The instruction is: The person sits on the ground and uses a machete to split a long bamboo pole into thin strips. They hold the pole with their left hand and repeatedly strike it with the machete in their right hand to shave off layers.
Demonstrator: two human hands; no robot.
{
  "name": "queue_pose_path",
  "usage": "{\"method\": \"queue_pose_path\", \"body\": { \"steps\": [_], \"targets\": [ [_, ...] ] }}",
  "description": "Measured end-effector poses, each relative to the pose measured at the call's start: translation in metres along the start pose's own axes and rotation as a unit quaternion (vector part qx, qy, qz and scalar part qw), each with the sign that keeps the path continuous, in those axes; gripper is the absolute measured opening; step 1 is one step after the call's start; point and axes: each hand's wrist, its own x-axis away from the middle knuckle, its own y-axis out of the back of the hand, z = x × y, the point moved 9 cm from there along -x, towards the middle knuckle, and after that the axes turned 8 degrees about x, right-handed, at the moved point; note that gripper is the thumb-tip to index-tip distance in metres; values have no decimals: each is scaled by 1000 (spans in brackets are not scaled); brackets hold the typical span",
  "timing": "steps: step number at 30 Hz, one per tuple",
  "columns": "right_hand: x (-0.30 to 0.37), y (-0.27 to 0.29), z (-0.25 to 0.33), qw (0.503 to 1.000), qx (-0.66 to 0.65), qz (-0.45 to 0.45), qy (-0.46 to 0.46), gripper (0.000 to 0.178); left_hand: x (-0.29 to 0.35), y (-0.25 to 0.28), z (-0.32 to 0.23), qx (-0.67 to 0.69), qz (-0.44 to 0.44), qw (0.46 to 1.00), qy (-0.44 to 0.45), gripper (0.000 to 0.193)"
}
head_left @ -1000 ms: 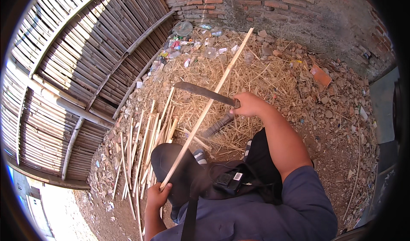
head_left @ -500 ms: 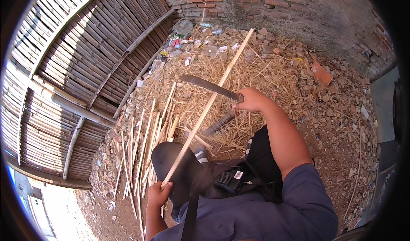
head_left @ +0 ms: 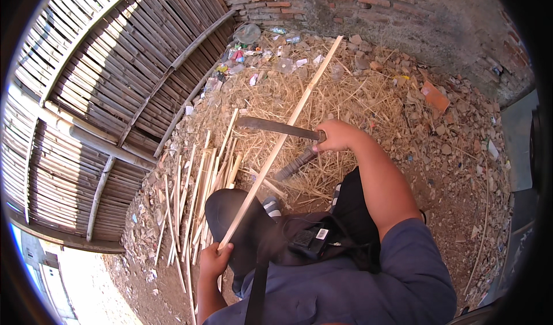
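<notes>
Stick, long, thin and pale. Starts by the left hand, pinched near the low end, then runs up and away, leaning right. Crosses the dark knife around the middle; cannot tell if touching. Holds that knife by its handle in the right hand, nearer to the crossing than the left. Shows one white tag on a black box, too small to read.

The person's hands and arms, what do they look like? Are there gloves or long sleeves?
No gloves: the left hand and right hand are bare, and I can't see any watch or bracelet. The right sleeve is short, plain and dark blue. Only a bit of the left sleeve shows, dark blue too.
</notes>
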Motion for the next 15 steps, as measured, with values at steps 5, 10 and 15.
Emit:
{"method": "queue_pose_path", "body": {
  "steps": [5, 10, 15],
  "targets": [
    [2, 13, -23, 996, -23, -45, -67, 42, -2, -3, 8, 8, 2, 1000, 7, 53],
    [4, -13, 14, 1000, 19, -3, 15, 44, -2, -3, 6, -6, -6, 1000, -14, 54],
    [13, -7, 34, 998, 33, 41, 29, 42, -1, 0, 11, -14, -3, 1000, -5, 53]
  ]
}}
